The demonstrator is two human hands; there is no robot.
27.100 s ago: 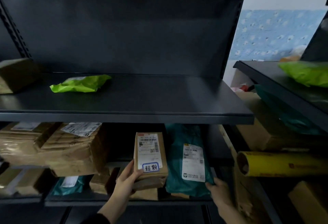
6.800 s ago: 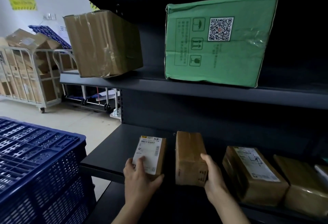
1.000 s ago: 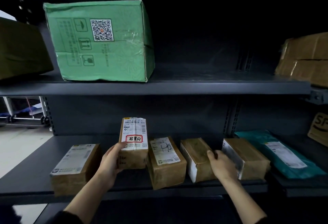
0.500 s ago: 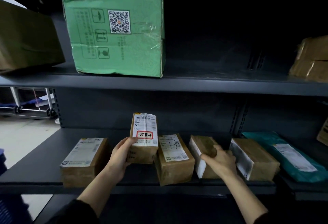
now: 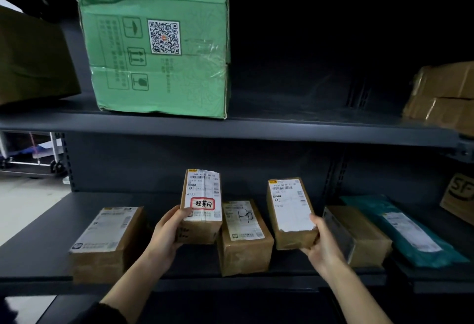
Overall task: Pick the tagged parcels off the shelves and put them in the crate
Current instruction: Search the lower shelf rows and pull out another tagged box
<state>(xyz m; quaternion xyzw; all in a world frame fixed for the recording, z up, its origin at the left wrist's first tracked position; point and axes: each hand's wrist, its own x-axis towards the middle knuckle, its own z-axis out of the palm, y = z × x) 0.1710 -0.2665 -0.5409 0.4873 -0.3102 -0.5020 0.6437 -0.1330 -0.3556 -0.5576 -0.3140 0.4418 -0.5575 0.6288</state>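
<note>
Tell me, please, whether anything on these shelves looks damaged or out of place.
The green box on the upper shelf looks battered: dented edges, wrinkled tape. The label on the parcel in the right hand is ragged along its bottom edge.

The parcel point(image 5: 201, 231) in the left grip point(image 5: 166, 234) bore a printed label with a barcode, "A732" written by hand, and a red-framed tag point(image 5: 202, 204) of handwritten Chinese characters. The label on the box point(image 5: 291, 211) in the right grip point(image 5: 323, 244) read "0938". Above the left grip, a green carton point(image 5: 164, 67) showed a QR code and three handling signs. Far right of the right grip, a brown carton point(image 5: 459, 195) showed "SF".
</note>
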